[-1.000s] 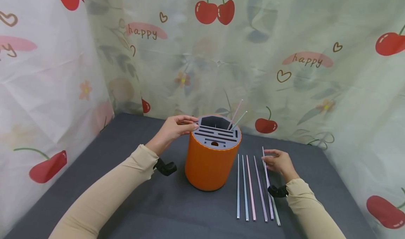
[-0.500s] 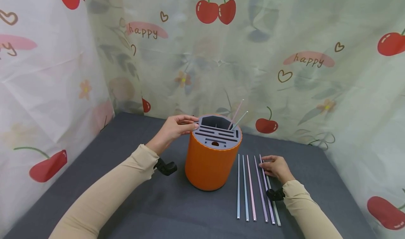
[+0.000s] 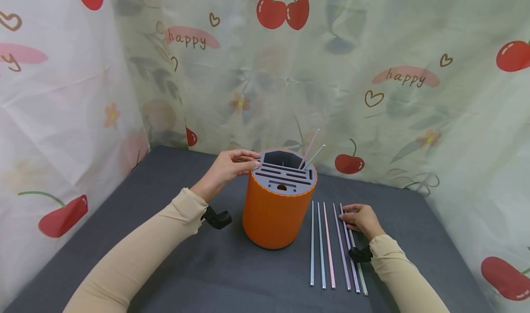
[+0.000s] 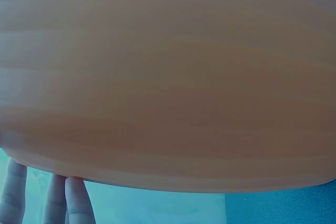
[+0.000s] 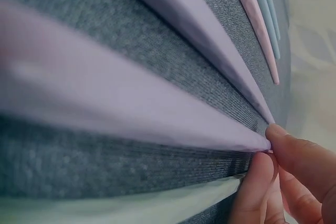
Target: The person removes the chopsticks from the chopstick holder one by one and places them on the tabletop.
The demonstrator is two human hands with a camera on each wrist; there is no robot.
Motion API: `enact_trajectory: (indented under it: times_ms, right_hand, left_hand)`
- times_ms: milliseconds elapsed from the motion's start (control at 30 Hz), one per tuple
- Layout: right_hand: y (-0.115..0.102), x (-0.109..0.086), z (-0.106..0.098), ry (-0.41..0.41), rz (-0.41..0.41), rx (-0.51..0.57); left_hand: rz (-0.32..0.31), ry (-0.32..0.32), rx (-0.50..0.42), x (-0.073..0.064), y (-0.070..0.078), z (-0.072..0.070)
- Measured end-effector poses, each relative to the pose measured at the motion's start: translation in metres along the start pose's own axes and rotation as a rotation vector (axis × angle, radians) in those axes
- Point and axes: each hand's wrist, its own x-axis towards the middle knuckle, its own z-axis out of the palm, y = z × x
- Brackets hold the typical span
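Observation:
An orange knife block point(image 3: 271, 216) with a grey slotted top point(image 3: 285, 177) stands upright on the table. My left hand point(image 3: 232, 165) touches its left upper rim with fairly straight fingers; in the left wrist view its orange side point(image 4: 173, 93) hides most of the hand, leaving three fingers point(image 4: 79, 203) visible. To the right, my right hand point(image 3: 361, 218) pinches the far end of a lilac chopstick point(image 5: 173, 114) between thumb and finger. A pale green chopstick point(image 5: 157, 203) lies just right of it, partly under the hand in the head view. Left of it lies another lilac chopstick point(image 3: 340, 244).
Further left lie a pink chopstick point(image 3: 328, 244) and two light blue ones, nearest the block a blue chopstick point(image 3: 312, 244). A pink chopstick point(image 3: 310, 145) and a green chopstick point(image 3: 316, 155) lean in the block's opening. A patterned curtain point(image 3: 256, 73) surrounds the dark table point(image 3: 198, 276).
My right hand has lowered the lilac chopstick and drawn it slightly nearer, so it lies in line beside the other lilac one. The left hand and block have not moved.

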Motion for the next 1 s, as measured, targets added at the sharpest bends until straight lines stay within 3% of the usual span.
enact_trajectory:
  times_ms: [1000]
  right_hand:
    - [0.0009,0.0029,0.0046,0.034,0.003,-0.092]
  left_hand:
    - [-0.011,0.008,-0.003,-0.0002,0.0000,0.0006]
